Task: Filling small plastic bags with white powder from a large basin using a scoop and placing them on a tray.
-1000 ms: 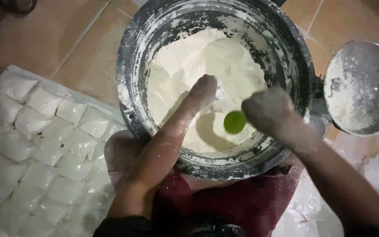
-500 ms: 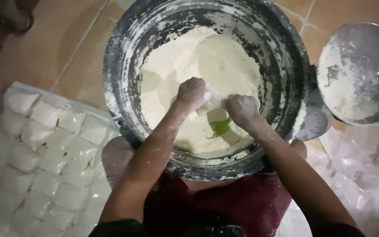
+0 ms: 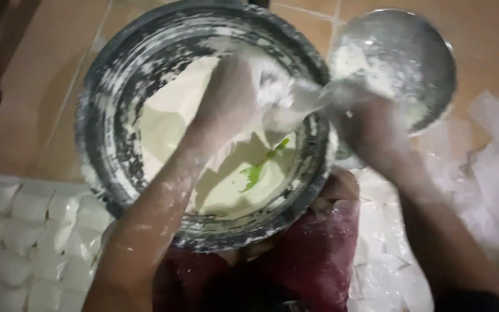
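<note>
Left hand (image 3: 232, 95): flour-coated, fingers closed on a blurred clear plastic bag (image 3: 287, 104) above the large round metal basin (image 3: 105, 144) of white flour (image 3: 168, 110).
Right hand (image 3: 371, 130): at the basin's right rim — grip too blurred to tell.
Green scoop (image 3: 255, 172): lying in the flour.

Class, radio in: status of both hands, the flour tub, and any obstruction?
Left hand in flour, grip unclear. Right hand at tub rim, blurred. Green scoop lies half-buried. Metal bowl close beside.
</note>
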